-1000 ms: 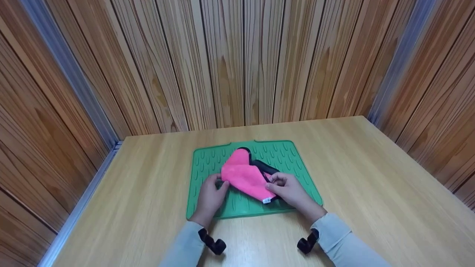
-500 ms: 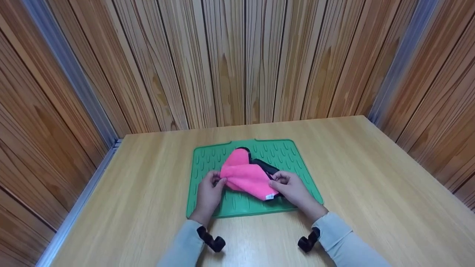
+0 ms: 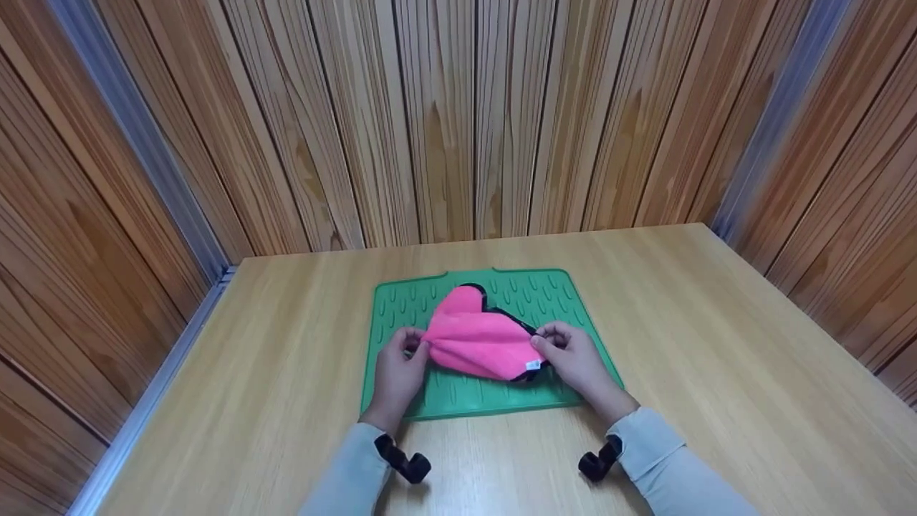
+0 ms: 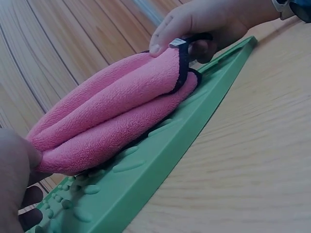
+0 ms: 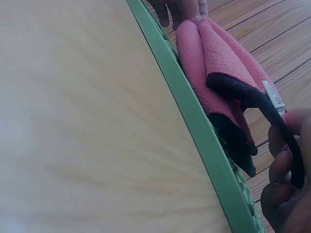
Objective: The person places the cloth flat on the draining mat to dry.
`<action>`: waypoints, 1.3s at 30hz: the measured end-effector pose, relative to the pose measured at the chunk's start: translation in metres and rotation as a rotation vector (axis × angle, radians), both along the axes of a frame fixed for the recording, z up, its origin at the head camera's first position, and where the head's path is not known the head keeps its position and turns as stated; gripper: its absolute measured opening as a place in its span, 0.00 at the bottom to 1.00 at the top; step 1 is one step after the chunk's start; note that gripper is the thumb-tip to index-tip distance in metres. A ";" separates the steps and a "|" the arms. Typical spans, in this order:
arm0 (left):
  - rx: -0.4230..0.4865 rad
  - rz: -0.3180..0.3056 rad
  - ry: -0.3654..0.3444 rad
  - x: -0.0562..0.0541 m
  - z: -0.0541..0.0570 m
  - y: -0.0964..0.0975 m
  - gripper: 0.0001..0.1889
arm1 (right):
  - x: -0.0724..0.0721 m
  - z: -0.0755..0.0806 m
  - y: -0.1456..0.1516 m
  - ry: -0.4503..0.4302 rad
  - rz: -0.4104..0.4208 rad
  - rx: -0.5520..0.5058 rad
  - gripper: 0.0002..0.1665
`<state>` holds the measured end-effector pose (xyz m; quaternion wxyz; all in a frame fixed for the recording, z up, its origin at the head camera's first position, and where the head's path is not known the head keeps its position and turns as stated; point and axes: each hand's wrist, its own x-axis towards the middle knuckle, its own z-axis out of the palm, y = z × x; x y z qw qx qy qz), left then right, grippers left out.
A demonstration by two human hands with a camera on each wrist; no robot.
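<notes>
Spanning the gap between two hands, the pink cloth (image 3: 480, 347) lies to the right of the left hand (image 3: 400, 365) and to the left of the right hand (image 3: 575, 358), its longer run going crosswise from one pinch to the other. Neither hand is nearer, since both touch it: the left pinches the cloth's left edge between thumb and fingers, gathering it to a point, while the right pinches the opposite edge, its thumb on the pink face and its fingers curled behind the black trim (image 5: 233, 88). The white tag (image 3: 533, 365) sits just beside that right-hand grip, on the side toward the person. Folds fan out from the left pinch toward the right, so the cloth is narrow at the left and broad at the right, and a rounded lobe extends on the far side, away from the person and nearer the left hand's end. All of this is over the green mat (image 3: 458, 411), which lies on the wooden table (image 3: 301, 322); the cloth's near, lower fold hangs close above the mat's ridged surface, and whether it touches there I cannot tell.
</notes>
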<state>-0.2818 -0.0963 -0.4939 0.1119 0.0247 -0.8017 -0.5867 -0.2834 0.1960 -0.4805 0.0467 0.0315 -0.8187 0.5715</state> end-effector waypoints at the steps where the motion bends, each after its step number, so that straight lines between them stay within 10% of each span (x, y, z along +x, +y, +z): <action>1: 0.002 -0.006 0.003 0.000 0.000 0.000 0.06 | 0.000 -0.001 0.000 0.004 0.001 -0.004 0.08; 14: -0.308 -0.103 -0.076 0.011 -0.001 0.009 0.18 | 0.001 -0.008 -0.001 0.024 0.135 0.084 0.11; 25: -0.166 -0.098 -0.080 0.018 0.000 0.017 0.32 | 0.006 -0.008 -0.004 -0.024 0.316 0.182 0.24; 32: -0.072 -0.100 -0.026 0.002 -0.017 0.014 0.30 | 0.005 -0.008 0.000 0.008 0.287 0.126 0.15; 39: 0.056 -0.064 -0.073 0.009 -0.001 0.012 0.24 | 0.001 -0.008 0.005 0.007 0.195 0.057 0.13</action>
